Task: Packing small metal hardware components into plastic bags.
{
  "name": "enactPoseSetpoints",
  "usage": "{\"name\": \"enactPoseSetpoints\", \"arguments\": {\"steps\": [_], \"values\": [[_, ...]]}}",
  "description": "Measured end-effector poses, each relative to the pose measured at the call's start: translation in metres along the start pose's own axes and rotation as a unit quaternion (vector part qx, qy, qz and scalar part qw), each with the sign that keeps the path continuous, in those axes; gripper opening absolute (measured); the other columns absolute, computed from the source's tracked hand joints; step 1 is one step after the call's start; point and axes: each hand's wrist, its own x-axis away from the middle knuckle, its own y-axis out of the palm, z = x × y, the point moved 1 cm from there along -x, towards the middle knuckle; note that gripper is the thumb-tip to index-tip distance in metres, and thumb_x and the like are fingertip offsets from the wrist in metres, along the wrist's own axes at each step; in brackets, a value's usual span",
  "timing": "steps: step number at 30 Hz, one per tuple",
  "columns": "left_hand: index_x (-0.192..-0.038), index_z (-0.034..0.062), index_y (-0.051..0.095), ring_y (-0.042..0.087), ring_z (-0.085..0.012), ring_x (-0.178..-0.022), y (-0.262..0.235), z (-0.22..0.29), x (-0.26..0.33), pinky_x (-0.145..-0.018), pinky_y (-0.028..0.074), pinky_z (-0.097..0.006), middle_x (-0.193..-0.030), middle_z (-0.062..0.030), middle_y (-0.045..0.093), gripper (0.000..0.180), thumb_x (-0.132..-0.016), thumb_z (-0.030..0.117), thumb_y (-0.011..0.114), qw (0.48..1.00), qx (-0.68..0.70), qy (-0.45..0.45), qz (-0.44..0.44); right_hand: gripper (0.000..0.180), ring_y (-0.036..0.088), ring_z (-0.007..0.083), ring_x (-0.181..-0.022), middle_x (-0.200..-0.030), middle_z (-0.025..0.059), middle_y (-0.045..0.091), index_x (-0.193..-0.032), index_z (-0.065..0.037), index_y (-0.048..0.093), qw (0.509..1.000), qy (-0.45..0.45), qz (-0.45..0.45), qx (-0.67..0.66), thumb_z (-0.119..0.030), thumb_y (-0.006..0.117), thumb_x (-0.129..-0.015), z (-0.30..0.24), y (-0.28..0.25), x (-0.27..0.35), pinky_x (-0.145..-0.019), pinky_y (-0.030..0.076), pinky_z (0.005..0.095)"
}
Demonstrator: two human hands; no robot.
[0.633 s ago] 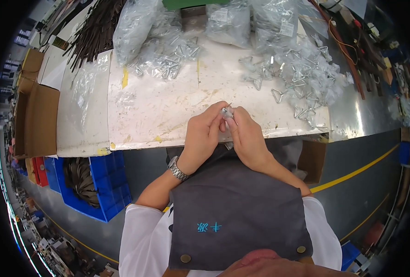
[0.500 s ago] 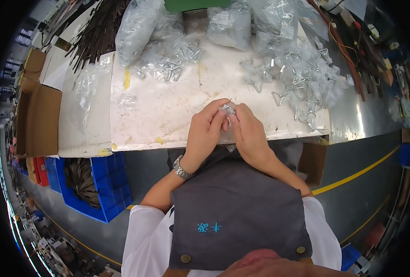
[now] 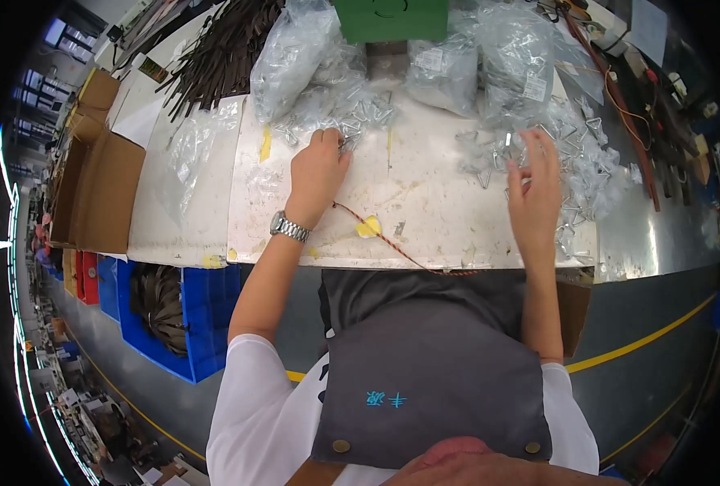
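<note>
My left hand (image 3: pixel 319 174) reaches to the near edge of the left heap of metal triangle rings (image 3: pixel 368 112). Its fingers are bent together, and whatever they grip is hidden. At the right heap of triangle rings (image 3: pixel 572 146), partly in clear plastic, my right hand (image 3: pixel 535 190) hovers with its fingers apart and nothing visible in them. Between my forearms, a red and dark braided cord (image 3: pixel 400 253) runs across the table to its front edge. It crosses a yellow round patch (image 3: pixel 368 227).
Full clear plastic bags (image 3: pixel 295 61) and a green box (image 3: pixel 392 20) stand at the back. Dark flat strips (image 3: pixel 226 49) lie far left. A cardboard box (image 3: pixel 113 194) sits at the table's left end, above a blue crate (image 3: pixel 210 324). Thin flattened plastic (image 3: pixel 194 150) lies left.
My hands were together near the front edge, holding a small plastic-wrapped piece. They have parted, the left to the left heap, the right to the right heap. The cord now shows on the table.
</note>
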Motion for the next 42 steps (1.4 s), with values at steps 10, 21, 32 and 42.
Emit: {"name": "enactPoseSetpoints", "arguments": {"steps": [10,21,32,42], "values": [[-0.112,-0.0016,0.077,0.056,-0.0067,-0.066,-0.038,0.043,0.03,-0.061,0.045,-0.028,-0.084,0.0002,0.072,0.02,-0.099,0.011,0.069,0.864,0.473,-0.086,-0.147,0.038,0.068,0.0124,-0.094,-0.147,0.0099,0.06,-0.14,-0.004,0.063,0.904,0.131,-0.239,-0.329,-0.007,0.066,-0.102,-0.035,0.045,0.038,-0.074,0.056,0.0282],[-0.108,-0.003,0.076,0.059,-0.0044,-0.068,-0.019,0.088,0.054,-0.062,0.045,-0.024,-0.077,-0.001,0.071,0.017,-0.1,0.012,0.071,0.854,0.502,-0.054,-0.128,0.023,0.071,0.0093,-0.086,-0.089,0.0052,0.077,-0.114,0.003,0.071,0.855,0.141,-0.276,-0.416,-0.018,0.065,-0.107,-0.032,0.055,0.03,-0.08,0.052,0.0245],[-0.105,-0.0002,0.071,0.051,-0.0035,-0.055,-0.003,0.09,0.059,-0.051,0.039,-0.024,-0.078,0.0002,0.071,0.016,-0.105,0.015,0.067,0.777,0.598,-0.17,-0.1,0.019,0.065,0.0046,-0.077,-0.084,0.0047,0.077,-0.111,0.0,0.067,0.83,0.193,-0.303,-0.427,-0.018,0.065,-0.107,-0.031,0.06,0.027,-0.075,0.046,0.0226],[-0.109,0.0013,0.068,0.041,0.0006,-0.052,0.003,0.098,0.073,-0.047,0.03,-0.018,-0.085,-0.0016,0.071,0.015,-0.105,0.016,0.068,0.719,0.659,-0.162,-0.152,0.019,0.063,0.0056,-0.077,-0.085,0.0016,0.071,-0.104,0.0,0.066,0.845,0.183,-0.241,-0.441,-0.019,0.064,-0.108,-0.03,0.064,0.029,-0.069,0.047,0.0239]]}}
